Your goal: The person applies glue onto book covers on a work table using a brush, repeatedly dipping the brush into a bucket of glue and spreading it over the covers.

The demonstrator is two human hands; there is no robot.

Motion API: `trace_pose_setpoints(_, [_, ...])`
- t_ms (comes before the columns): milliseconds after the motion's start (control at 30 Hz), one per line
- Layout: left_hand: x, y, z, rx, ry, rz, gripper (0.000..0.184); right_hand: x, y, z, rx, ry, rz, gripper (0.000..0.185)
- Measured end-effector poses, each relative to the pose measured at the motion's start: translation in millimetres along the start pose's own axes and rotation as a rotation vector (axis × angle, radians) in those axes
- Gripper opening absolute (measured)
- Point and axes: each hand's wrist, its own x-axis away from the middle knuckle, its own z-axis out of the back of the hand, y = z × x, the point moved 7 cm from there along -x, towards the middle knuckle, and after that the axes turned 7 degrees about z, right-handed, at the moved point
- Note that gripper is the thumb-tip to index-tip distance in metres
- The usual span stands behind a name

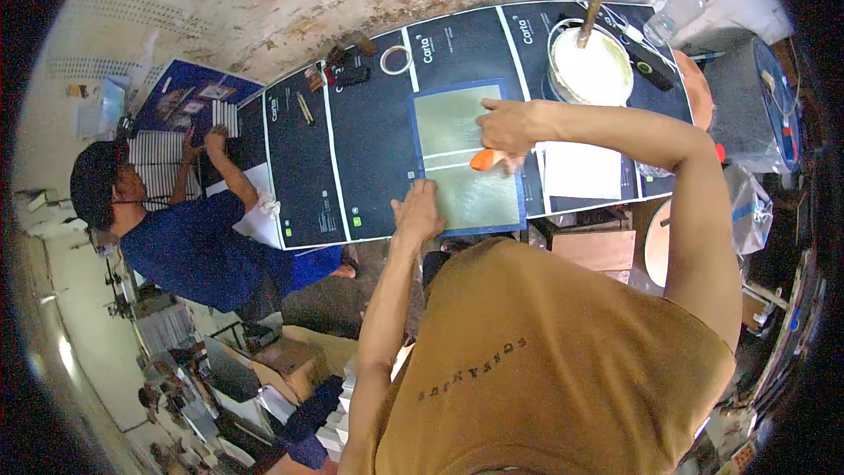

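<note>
Two grey-green boards (479, 198) lie on a blue sheet (514, 211) whose edges show around them. A narrow strip with pale lines runs between the boards. My right hand (510, 130) is over the right side of the upper board, its fingers bent round a tool with a rounded orange end (482, 160). The rest of that tool is hidden by the hand, so its kind is unclear. My left hand (418, 213) rests at the left edge of the lower board and sheet, fingers and thumb apart, holding nothing.
A bucket of cream-white paste (593, 70) with a stick in it stands back right. White paper (580, 171) lies right of the boards. A tape roll (396, 60) and a cutter (305, 109) lie on the black tabletop (374, 149). Another person (193, 237) works at left.
</note>
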Motion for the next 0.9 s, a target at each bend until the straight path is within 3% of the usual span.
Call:
trace_pose_setpoints(33, [1, 1, 1, 0.005, 0.003, -0.011, 0.077, 12, -3, -4, -0.048, -0.102, -0.019, 0.038])
trace_pose_setpoints(167, [-7, -9, 10, 0.008, 0.024, -0.08, 0.065, 59, -5, 12, -0.275, -0.029, -0.25, 0.037])
trace_pose_setpoints(300, [-47, -18, 66, 0.131, 0.208, -0.257, 0.049, 78, 9, 14, -0.425, 0.451, -0.453, 0.047])
trace_pose_setpoints(333, [-52, -11, 76, 0.121, 0.192, -0.311, 0.046, 84, -3, 38, -0.564, 0.557, -0.528, 0.029])
trace_pose_setpoints(433, [-37, 5, 71, -0.156, 0.088, -0.387, 0.047, 61, 2, 28, -0.552, 1.053, -0.372, 0.031])
trace_pose_setpoints(533, [5, 7, 28, -0.139, 0.115, -0.421, 0.059, 18, 5, 23, -0.675, 1.159, -0.336, 0.03])
trace_pose_setpoints(633, [15, 5, 6, -0.12, 0.178, -0.438, 0.066, -24, -3, 24, -0.544, 1.012, -0.276, 0.027])
trace_pose_setpoints(667, [16, 2, 2, -0.119, 0.203, -0.434, 0.067, -33, 3, 11, -0.419, 0.842, -0.475, 0.03])
trace_pose_setpoints(900, [9, -5, -1, -0.093, 0.14, -0.413, 0.071, 10, 31, -7, -0.189, 0.352, -0.617, 0.041])
